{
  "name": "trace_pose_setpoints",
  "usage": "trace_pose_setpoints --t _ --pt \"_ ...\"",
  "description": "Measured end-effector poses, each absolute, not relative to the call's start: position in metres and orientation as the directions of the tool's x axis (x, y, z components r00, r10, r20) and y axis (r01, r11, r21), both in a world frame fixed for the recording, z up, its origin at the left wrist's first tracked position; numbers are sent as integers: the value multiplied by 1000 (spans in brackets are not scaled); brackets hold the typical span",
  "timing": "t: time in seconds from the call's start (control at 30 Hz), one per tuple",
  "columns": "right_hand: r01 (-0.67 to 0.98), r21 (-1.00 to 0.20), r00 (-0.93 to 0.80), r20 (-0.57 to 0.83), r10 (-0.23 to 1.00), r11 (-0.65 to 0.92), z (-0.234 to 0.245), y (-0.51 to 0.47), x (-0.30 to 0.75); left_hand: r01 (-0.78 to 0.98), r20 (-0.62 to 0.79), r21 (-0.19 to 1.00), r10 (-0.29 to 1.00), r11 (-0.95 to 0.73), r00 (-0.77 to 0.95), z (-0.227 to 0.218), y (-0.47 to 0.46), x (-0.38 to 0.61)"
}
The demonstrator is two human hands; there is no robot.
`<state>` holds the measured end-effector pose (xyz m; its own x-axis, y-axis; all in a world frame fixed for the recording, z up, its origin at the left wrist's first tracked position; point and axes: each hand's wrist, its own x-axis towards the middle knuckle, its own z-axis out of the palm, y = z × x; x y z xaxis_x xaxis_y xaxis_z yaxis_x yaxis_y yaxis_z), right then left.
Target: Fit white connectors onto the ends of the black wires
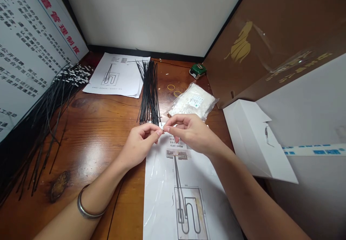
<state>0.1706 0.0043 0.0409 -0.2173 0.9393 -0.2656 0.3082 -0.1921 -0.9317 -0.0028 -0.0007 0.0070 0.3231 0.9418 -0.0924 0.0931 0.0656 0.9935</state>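
Observation:
My left hand (139,143) and my right hand (195,133) meet fingertip to fingertip above the top of a printed drawing sheet (159,196). Thumb and index finger are pinched together on both. Between them is something tiny and pale, mostly hidden by the fingers and too small to name. Just beyond the fingertips lies a bundle of black wires (149,92), its near ends close to my left hand. A clear bag of small white pieces (191,101) rests behind my right hand.
More black wires with white ends (72,75) are heaped at left against a printed board (29,34). Farther back are drawing papers (117,74), yellow rubber bands (171,87) and a green tape measure (198,70). A brown carton (270,34) and a white box (251,139) stand at right.

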Motion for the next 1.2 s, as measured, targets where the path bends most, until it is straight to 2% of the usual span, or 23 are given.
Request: trace_pose_setpoints --t 0.33,0.57,0.83,1.2 --pt "372 -925 -201 -161 966 -77 42 2 168 32 -63 998 958 56 279 8 -2 -3" --pt "473 -878 -167 -170 971 -72 38 1 166 40 -90 996 966 83 244 6 -2 -2" --pt "476 -871 -145 -212 966 -120 35 -1 162 54 -101 994 966 91 238 6 -1 -2" --pt "526 -848 -124 -158 980 -70 36 -1 161 85 -93 994 968 75 233 5 -3 -1"
